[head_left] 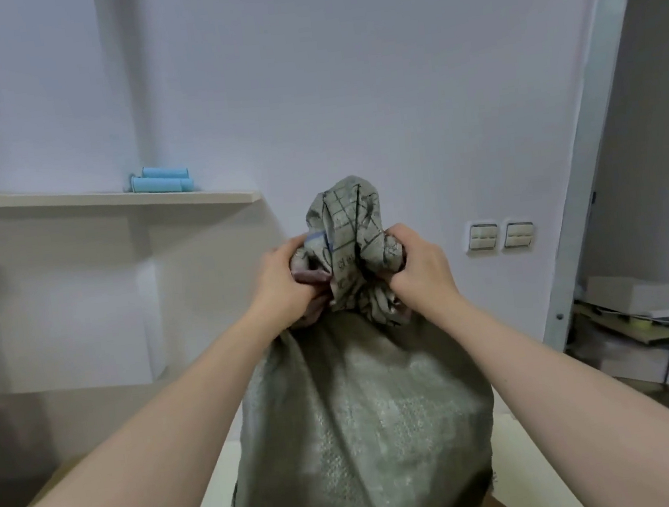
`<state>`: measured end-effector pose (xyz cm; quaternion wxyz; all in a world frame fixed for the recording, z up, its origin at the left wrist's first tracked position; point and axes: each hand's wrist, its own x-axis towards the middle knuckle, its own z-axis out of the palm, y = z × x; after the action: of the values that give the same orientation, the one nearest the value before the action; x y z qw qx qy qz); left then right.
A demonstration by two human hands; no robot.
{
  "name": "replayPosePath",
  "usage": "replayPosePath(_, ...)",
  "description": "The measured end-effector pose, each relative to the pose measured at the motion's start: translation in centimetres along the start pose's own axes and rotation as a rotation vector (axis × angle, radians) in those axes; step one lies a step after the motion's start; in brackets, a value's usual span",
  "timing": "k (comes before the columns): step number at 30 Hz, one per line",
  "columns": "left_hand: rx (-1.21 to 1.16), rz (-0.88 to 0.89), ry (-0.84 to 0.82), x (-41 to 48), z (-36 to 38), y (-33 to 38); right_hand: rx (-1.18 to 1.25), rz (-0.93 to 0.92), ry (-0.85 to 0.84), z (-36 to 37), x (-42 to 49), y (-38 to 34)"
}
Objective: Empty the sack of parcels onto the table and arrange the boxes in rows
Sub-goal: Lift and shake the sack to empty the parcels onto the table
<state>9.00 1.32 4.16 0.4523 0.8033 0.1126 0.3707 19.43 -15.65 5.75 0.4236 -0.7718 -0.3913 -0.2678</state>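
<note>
**Sack upright and unopened, both grips on its neck**

The grey woven sack (364, 416) stands upright on the pale table (530, 452), right in front of the person. It bulges full, and no parcel or box shows outside it. The top is gathered into a bunched neck (346, 227) that rises above the hands.

The left grip (281, 280) is curled round the left side of the gathered cloth. The right grip (421, 264) clenches the right side, with the fingers buried in the folds. Both grips pinch fabric and nothing else.

The step in hand looks like the very first one, working the neck open, so the emptying has not begun and no rows exist yet. I cannot tell whether a tie or knot holds the neck, because the folds hide it. The next move probably calls for pulling the gathered cloth apart. After that the heavy body needs tipping toward the free table surface, likely with one hand shifted low to lift the base.

The neck carries a printed dark grid, a small blue mark and a few dark characters. These are too blurred and creased to read, and no brand can be made out.
</note>
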Motion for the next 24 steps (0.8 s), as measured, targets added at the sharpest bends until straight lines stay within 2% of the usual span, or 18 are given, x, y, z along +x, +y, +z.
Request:
replayPosePath(2,-0.037,0.041,0.104,1.0,-0.5,2.0,0.051,-0.054,0.131,-0.5,1.2,-1.0)
replayPosePath(5,0.156,0.159,0.236,2.0,-1.8,5.1,0.038,-0.140,0.225,-1.6,3.3,-2.6)
replayPosePath(9,0.324,0.270,0.313,3.4,-3.8,7.6,-0.007,-0.227,0.329,-2.8,5.1,-4.1)
replayPosePath(15,0.416,0.208,0.219,3.9,-5.2,6.9,-0.145,-0.179,0.149,-3.0,5.8,-4.9)
replayPosePath(20,0.361,0.124,0.134,1.9,-5.0,2.7,-0.157,-0.140,0.031,-1.0,2.7,-3.1)
replayPosePath(24,0.392,0.017,0.103,-0.2,-4.1,-1.4,-0.070,0.075,-0.163,1.0,0.2,-1.2)
